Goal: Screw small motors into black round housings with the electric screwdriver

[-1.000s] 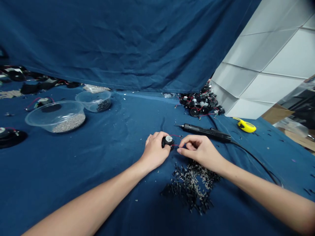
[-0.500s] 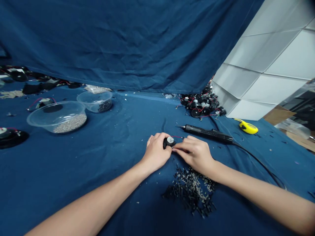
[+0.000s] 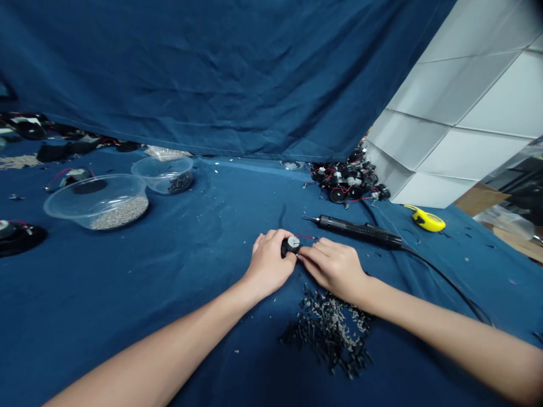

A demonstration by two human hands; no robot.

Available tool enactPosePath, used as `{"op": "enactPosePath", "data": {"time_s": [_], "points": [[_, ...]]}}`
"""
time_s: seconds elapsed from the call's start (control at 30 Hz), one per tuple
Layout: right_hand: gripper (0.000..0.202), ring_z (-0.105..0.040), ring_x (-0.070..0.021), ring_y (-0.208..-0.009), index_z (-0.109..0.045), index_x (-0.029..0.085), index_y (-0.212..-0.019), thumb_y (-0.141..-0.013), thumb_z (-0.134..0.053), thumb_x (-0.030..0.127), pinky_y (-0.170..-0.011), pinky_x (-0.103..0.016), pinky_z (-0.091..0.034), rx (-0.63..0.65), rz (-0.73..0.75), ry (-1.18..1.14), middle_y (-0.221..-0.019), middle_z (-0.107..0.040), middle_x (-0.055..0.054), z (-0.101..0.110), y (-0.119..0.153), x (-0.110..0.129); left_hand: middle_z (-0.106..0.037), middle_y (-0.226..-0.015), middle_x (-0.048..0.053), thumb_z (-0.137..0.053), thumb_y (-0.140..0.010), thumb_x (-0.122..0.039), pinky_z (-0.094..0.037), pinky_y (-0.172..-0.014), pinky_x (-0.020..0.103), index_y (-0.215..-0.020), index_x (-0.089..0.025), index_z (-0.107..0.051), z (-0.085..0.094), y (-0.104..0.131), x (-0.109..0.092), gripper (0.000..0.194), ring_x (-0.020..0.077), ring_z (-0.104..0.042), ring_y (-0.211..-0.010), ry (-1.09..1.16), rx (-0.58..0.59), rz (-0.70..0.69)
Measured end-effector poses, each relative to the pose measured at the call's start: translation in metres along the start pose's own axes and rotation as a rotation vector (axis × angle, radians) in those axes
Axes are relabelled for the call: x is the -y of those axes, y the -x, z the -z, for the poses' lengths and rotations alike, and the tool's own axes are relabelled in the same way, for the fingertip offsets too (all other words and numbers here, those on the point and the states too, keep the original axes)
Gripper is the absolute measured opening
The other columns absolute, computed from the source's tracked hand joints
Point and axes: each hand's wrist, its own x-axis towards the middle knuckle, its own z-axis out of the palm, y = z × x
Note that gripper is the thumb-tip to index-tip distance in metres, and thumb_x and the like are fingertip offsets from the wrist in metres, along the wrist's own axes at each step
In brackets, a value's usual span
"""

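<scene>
My left hand [image 3: 271, 261] is wrapped round a small round black part with a grey-white disc on top [image 3: 293, 243], holding it on the blue cloth. The fingers of my right hand [image 3: 337, 264] are pinched together at the right edge of that part; whatever is between the fingertips is too small to make out. A thin red wire [image 3: 304, 236] runs from the part toward my right hand. Just below my hands lies a loose pile of small black and silver screws [image 3: 333, 328].
A black electric screwdriver [image 3: 360, 230] with a cable lies beyond my right hand, near a yellow tool [image 3: 428, 219]. Black wired parts [image 3: 348, 181] are heaped by white boxes [image 3: 449, 147]. Clear bowls [image 3: 95, 198] with small pieces stand at left.
My right hand has turned slightly, its fingers drawn closer together against the black part. My left hand and the part have stayed in place.
</scene>
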Motion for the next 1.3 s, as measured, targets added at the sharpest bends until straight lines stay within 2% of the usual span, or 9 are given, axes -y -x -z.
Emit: {"op": "enactPosePath", "data": {"time_s": [0.23,0.67,0.9,1.3], "points": [[0.025,-0.051,-0.015,-0.064,-0.068,0.012,-0.091,-0.094,-0.043,0.015,-0.057,-0.029,-0.034,-0.043,0.16,0.091,-0.066,-0.061,-0.003,0.0034,-0.0039,-0.0027,-0.062,-0.102,0.004,-0.052,-0.075,-0.009,-0.035,-0.103,0.045,-0.097,-0.022,-0.058,-0.0001,0.0003,0.0,0.026,0.0229,-0.053,-0.104,0.001,-0.004,0.004],[0.023,-0.048,-0.0152,-0.064,-0.066,0.012,-0.087,-0.093,-0.044,0.009,-0.054,-0.031,-0.027,0.011,0.344,0.173,-0.068,-0.062,-0.003,0.0088,-0.0061,-0.0076,-0.062,-0.104,0.005,-0.052,-0.075,-0.008,-0.035,-0.103,0.045,-0.097,-0.021,-0.058,0.0003,0.0006,-0.0011,0.026,0.0229,-0.053,-0.105,-0.008,-0.004,0.01],[0.025,-0.05,-0.0149,-0.066,-0.068,0.014,-0.088,-0.094,-0.044,0.013,-0.054,-0.029,-0.029,0.014,0.243,0.102,-0.065,-0.06,-0.003,0.007,-0.0066,-0.0088,-0.062,-0.103,0.004,-0.052,-0.075,-0.009,-0.036,-0.102,0.044,-0.095,-0.021,-0.058,0.0006,0.0003,-0.0003,0.024,0.0227,-0.054,-0.105,-0.015,-0.007,0.009],[0.025,-0.047,-0.0151,-0.063,-0.068,0.015,-0.08,-0.093,-0.047,0.014,-0.054,-0.03,-0.025,-0.048,0.272,0.186,-0.06,-0.056,-0.001,0.0063,-0.0059,-0.008,-0.062,-0.103,0.005,-0.052,-0.075,-0.008,-0.036,-0.102,0.043,-0.097,-0.021,-0.059,0.0011,-0.0001,0.0005,0.027,0.0225,-0.054,-0.105,-0.01,-0.006,0.005]]}}
